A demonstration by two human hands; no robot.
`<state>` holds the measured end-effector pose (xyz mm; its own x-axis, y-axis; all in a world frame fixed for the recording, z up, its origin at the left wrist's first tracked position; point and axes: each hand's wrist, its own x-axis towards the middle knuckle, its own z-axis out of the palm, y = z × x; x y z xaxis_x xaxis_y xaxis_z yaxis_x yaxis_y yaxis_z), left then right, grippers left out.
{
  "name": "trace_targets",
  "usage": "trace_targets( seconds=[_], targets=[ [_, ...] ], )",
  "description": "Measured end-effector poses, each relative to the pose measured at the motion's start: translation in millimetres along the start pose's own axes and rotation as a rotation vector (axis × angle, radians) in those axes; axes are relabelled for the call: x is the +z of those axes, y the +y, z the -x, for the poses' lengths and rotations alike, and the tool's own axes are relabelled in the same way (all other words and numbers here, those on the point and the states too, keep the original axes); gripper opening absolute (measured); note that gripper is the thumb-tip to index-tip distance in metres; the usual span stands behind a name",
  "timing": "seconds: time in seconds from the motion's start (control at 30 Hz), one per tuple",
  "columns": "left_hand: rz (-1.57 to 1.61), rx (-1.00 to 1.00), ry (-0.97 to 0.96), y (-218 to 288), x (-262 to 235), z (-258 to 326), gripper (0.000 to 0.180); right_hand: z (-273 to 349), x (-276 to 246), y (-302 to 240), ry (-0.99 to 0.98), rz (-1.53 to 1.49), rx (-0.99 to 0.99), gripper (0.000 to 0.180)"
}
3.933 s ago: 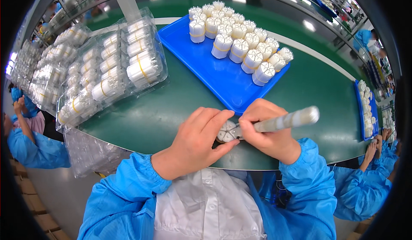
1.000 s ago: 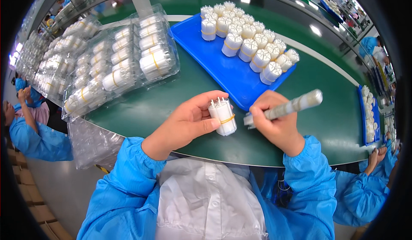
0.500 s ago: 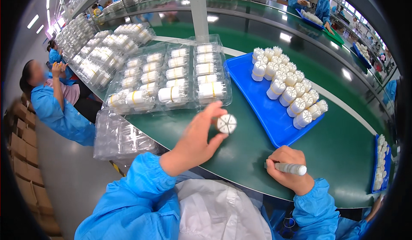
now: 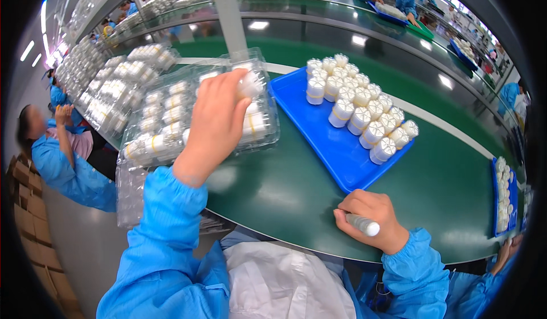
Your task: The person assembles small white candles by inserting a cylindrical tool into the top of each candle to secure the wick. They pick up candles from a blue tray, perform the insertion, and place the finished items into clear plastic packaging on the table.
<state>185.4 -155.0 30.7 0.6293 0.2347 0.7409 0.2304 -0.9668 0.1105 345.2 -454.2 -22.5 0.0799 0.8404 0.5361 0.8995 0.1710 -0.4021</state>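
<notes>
My left hand (image 4: 216,114) reaches over the clear plastic blister tray (image 4: 273,126), its fingers closed round a white cylinder (image 4: 250,85) above the tray's right column. White cylinders banded with yellow (image 4: 252,126) lie on their sides in the tray's pockets. Lower right, over the green table, my right hand (image 4: 373,213) is closed on a grey-white marker pen (image 4: 362,224), whose pale rounded end points toward me. Between and beyond my hands, a blue tray (image 4: 342,168) holds several upright white cylinders (image 4: 343,112) with segmented tops.
More filled clear trays (image 4: 105,105) are piled at the left, above stacked plastic trays (image 4: 131,196). A metal post (image 4: 231,25) rises behind the work. Another blue tray (image 4: 496,205) stands far right. A co-worker in blue (image 4: 74,165) sits at left; others work beyond the conveyor.
My left hand has moved left and away from me, carrying the white cylinder from above the green table to the clear tray. My right hand keeps the marker pen. The whole view has shifted slightly.
</notes>
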Motion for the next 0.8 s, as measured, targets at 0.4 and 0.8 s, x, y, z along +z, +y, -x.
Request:
trace_targets(
  seconds=[0.4,0.8],
  targets=[
    [0.290,-0.185,-0.200,93,8,83,0.067,5,5,-1,-0.042,-0.069,-0.052,0.023],
    [-0.020,0.148,-0.356,139,118,-51,0.040,11,6,6,-0.072,-0.065,0.030,0.020]
  ],
)
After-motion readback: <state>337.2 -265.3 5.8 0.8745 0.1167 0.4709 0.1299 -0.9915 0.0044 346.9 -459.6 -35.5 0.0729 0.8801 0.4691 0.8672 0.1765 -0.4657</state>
